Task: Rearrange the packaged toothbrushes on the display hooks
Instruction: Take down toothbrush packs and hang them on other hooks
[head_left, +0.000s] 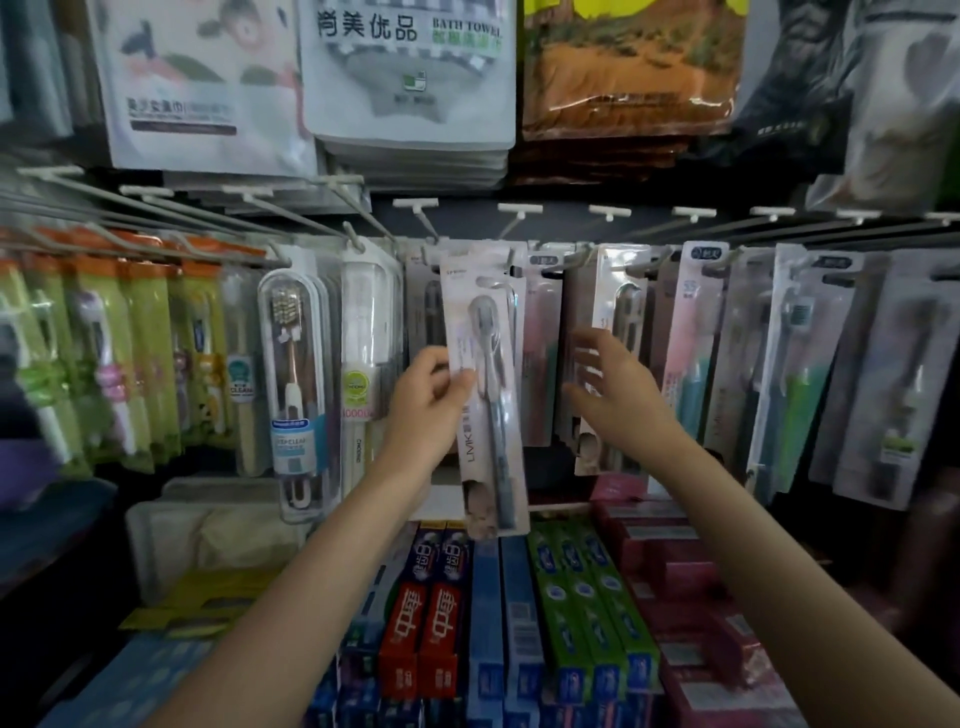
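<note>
Our forearms are reaching up from the bottom of the frame toward the centre, over rows of toothpaste boxes (519, 623) that are lying along the lower middle.

We are holding one toothbrush pack (485, 384) in our left hand (423, 405), just left of centre. Thumb and fingers are pinching its left edge about halfway down. The pack is standing nearly upright, tilting slightly, with LMK lettering running down the card and a grey brush under the blister. Its top is sitting level with the hooks (519, 215) in the middle of the frame, in front of the packs hanging there; we cannot tell whether its hole is on a hook.

Our right hand (613, 387) is hovering just right of centre with fingers spread and loose, gripping nothing. It is blurring a little, and it is lying in front of a pale hanging pack (621, 312); whether the fingertips are touching that pack we cannot tell.

More packs (779, 364) are hanging across the right side. At the left, green and orange packs (130, 343) are hanging, with a clear case (296, 384) holding a brown brush beside them. Towel bags (410, 73) are filling the top of the frame.
</note>
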